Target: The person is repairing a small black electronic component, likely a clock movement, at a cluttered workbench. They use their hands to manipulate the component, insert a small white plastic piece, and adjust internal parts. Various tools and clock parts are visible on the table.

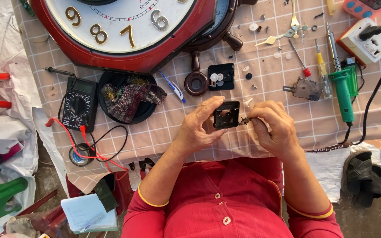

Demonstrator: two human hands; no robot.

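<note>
Bare tabletop [261, 99] btwn hands and upper clutter gives free passage. Blocking: wall clock [124, 31] top-left, multimeter [79, 104] w/ leads left, green soldering iron [344, 90] and power strip [367, 44] right.

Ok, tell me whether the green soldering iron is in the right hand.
No: the soldering iron lies on the table, apart from the right hand.

Soft, even daylight fills the view — bright with no harsh glare, only a faint sheen on the white clock face [124, 17]; shadows under the hands [239, 125] on the tabletop [261, 88] are short and diffuse; focus holds sharp centrally — edges bend slightly outward.
</note>
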